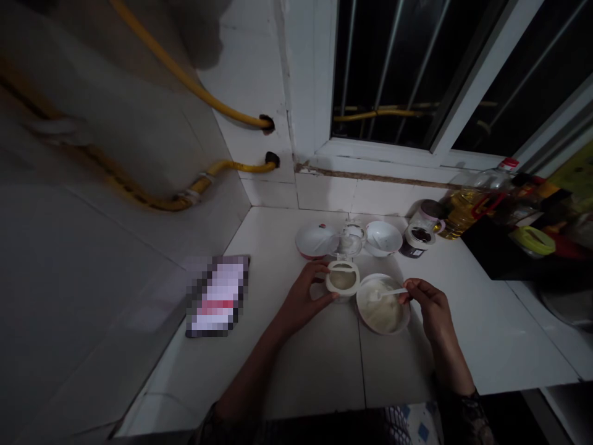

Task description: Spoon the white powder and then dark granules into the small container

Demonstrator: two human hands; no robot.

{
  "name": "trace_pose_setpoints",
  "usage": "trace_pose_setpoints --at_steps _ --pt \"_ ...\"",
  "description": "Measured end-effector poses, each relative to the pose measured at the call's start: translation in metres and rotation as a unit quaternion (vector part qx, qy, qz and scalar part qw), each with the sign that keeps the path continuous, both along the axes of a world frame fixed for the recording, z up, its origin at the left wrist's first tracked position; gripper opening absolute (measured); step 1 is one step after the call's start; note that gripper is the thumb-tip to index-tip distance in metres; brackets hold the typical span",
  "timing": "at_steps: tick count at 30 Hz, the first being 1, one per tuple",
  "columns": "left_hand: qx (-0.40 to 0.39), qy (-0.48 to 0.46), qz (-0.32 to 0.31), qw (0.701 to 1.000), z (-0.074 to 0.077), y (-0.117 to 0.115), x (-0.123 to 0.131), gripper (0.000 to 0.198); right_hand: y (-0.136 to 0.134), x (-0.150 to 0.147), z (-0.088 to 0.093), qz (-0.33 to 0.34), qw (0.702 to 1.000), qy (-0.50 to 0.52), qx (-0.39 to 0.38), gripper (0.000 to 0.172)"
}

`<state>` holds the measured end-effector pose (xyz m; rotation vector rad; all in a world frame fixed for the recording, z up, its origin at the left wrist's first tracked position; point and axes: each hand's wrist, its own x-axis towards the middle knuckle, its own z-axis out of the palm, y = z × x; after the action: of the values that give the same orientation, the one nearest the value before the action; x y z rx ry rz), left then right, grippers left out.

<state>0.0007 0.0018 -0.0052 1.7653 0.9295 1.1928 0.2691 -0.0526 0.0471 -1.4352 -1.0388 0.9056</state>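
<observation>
My left hand (301,298) grips a small clear jar with a white rim (330,285), thumb at the near side and fingers at the left. Its lid stands open at the back, and pale contents show inside. Pinched in my right hand (433,309) is the handle of a small white spoon (393,292). The spoon's head is over a white bowl (406,324) of white powder (382,314), just right of the jar. Whether the spoon touches the powder, I cannot tell.
Behind the jar are a shallow bowl (306,242), a glass jar (353,233) and another white bowl (384,240). A dark-filled jar (414,248) and an oil bottle (456,213) stand at right. A blurred-out phone-like object (221,293) leans left. Yellow hoses (185,80) run along the wall.
</observation>
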Motion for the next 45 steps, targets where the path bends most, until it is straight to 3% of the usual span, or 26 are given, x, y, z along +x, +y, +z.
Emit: trace_pose_setpoints --at_steps 9,13,15,17,20,22,24,28,31,34,40,42,45 --pt "-0.004 0.004 -0.002 1.000 0.002 -0.001 0.000 0.037 0.005 -0.003 0.006 -0.022 0.999 0.024 0.015 0.026" --pt "-0.005 -0.007 0.002 1.000 0.000 -0.001 0.001 0.038 0.010 -0.018 0.016 -0.031 0.995 -0.011 0.097 0.027" --pt "-0.002 -0.015 0.005 1.000 -0.001 0.000 0.001 0.038 0.012 -0.028 0.017 -0.036 0.984 -0.083 0.152 0.022" --pt "-0.003 -0.019 0.004 1.000 -0.002 0.000 0.001 0.038 0.013 -0.037 0.014 -0.003 0.951 -0.205 0.231 0.015" --pt "-0.004 -0.020 0.000 1.000 -0.002 0.000 0.001 0.039 0.017 -0.046 0.007 0.111 0.847 -0.386 0.348 0.017" --pt "-0.005 -0.020 -0.003 1.000 -0.001 0.000 0.001 0.040 0.019 -0.049 0.003 0.149 0.802 -0.435 0.381 0.022" --pt "-0.005 -0.019 -0.007 1.000 0.000 0.000 0.001 0.040 0.019 -0.047 0.003 0.136 0.808 -0.428 0.382 0.022" --pt "-0.005 -0.021 -0.012 1.000 0.000 0.000 0.001 0.039 0.015 -0.032 0.008 0.066 0.874 -0.356 0.324 0.016" --pt "-0.009 -0.017 -0.008 1.000 0.000 0.000 0.001 0.038 0.011 -0.013 0.011 0.043 0.901 -0.342 0.263 0.020" --pt "-0.010 -0.017 -0.004 1.000 0.000 0.001 0.002 0.038 0.009 0.005 0.009 0.067 0.882 -0.396 0.247 0.020" --pt "-0.010 -0.016 -0.002 1.000 0.000 0.000 0.001 0.037 0.016 0.014 -0.002 0.098 0.792 -0.536 0.277 0.019" --pt "-0.009 -0.018 -0.004 1.000 0.000 -0.001 0.000 0.038 0.018 0.009 -0.005 0.122 0.788 -0.539 0.272 0.021" --pt "-0.008 -0.015 -0.005 1.000 0.000 -0.001 0.000 0.038 0.019 0.001 -0.008 0.167 0.816 -0.491 0.256 0.023"
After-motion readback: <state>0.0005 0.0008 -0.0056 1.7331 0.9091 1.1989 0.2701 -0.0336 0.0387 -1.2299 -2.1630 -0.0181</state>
